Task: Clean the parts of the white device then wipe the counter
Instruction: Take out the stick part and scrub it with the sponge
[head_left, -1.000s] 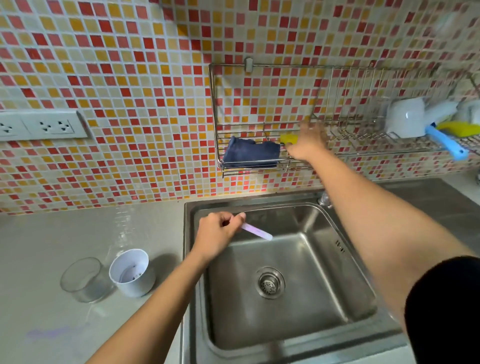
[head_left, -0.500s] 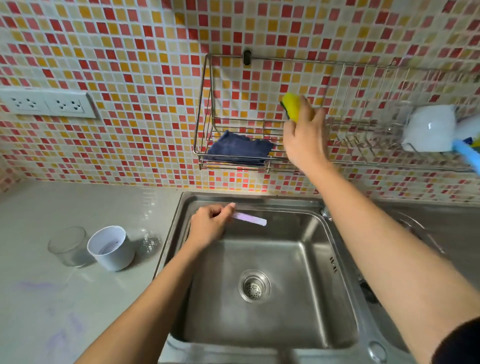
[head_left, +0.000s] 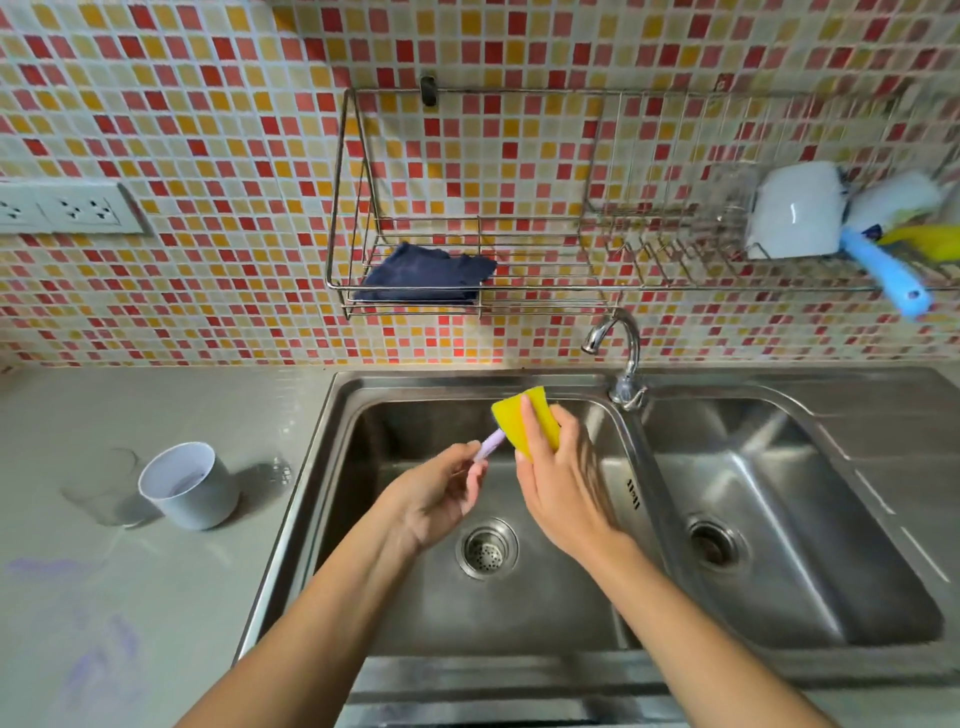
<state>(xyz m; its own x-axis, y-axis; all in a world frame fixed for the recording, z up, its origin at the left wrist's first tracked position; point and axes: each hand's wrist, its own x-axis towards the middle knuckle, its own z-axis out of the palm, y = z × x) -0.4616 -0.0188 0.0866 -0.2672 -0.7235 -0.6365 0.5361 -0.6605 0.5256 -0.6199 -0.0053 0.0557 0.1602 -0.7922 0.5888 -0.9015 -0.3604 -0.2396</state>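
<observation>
Over the left sink basin, the left hand pinches a thin lilac strip; just right, the right hand grips a yellow sponge.

- Your left hand sits palm-up, fingers pinching the purple stick.
- Your right hand is just beside it, gripping the yellow sponge.
- Both forearms are stretched forward.

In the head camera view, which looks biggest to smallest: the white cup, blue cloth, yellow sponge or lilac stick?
1. white cup and blue cloth: about alike; the cloth is farther off, so unranked.
2. yellow sponge, partly hidden by the right hand.
3. lilac stick, mostly inside the left hand.
</observation>
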